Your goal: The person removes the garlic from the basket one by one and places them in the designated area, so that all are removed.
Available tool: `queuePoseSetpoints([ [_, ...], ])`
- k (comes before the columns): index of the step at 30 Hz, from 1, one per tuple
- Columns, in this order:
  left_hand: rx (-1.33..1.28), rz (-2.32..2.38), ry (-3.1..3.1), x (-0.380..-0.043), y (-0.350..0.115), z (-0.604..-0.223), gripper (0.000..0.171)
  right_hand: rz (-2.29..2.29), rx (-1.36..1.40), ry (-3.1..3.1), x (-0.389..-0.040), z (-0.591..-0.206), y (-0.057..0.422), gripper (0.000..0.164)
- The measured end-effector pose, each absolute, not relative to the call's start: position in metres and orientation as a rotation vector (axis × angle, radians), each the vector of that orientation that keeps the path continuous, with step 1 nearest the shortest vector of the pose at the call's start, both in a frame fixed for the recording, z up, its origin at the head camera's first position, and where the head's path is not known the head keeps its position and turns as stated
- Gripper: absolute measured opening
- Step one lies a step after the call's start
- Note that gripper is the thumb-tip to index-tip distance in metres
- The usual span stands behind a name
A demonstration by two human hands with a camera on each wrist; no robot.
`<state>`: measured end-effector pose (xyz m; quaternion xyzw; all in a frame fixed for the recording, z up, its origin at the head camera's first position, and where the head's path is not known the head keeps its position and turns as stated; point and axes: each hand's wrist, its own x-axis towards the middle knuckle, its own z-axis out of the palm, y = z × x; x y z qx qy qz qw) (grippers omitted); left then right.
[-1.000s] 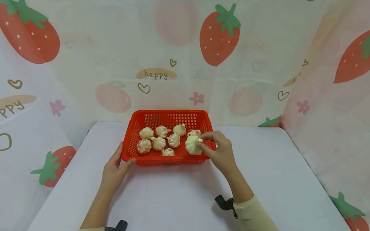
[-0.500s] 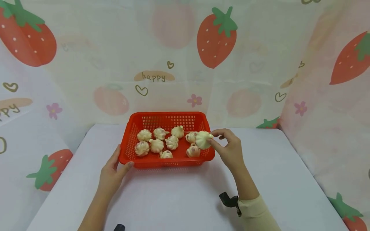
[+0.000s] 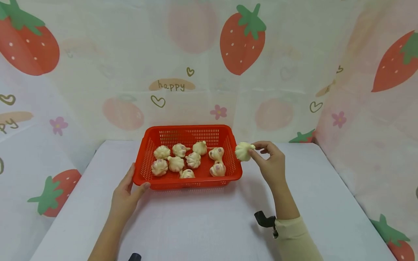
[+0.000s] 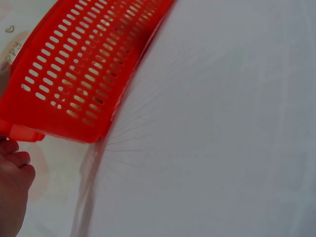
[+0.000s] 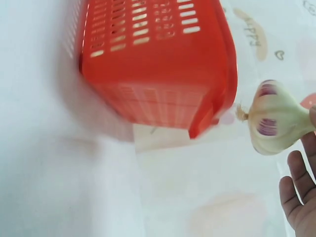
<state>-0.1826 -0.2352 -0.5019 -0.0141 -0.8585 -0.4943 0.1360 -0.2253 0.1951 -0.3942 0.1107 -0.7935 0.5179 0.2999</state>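
A red plastic basket (image 3: 169,183) with slotted walls sits on the white table, several garlic bulbs (image 3: 176,164) inside. My left hand (image 3: 125,197) grips its left front corner, thumb at the rim; in the left wrist view, curled fingers (image 4: 17,160) show under the rim's end. Beyond the basket's right side, my right hand (image 3: 273,165) pinches one garlic bulb (image 3: 242,151) by the stem between thumb and fingertips. That bulb is raised beside the rim, and purple streaks and a root tuft show on it in the right wrist view.
White cloth covers the table (image 3: 310,203). Behind and at both sides hangs a curtain (image 3: 196,43) printed with strawberries, hearts and "happy". A black wrist mount (image 3: 265,219) sits at the right sleeve.
My right hand has carried the pinched garlic bulb from over the basket's right end, rightward past the rim. A bulb it covered now shows. The left hand stays on the basket corner.
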Motion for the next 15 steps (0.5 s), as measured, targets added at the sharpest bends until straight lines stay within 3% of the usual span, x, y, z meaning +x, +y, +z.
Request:
queuePoseSetpoints([
  [15,-0.025,-1.436,-2.506,-0.183,-0.235,-0.5,0.088,1.399,0.081,-2.121,-0.259,-0.443,0.23,0.021],
])
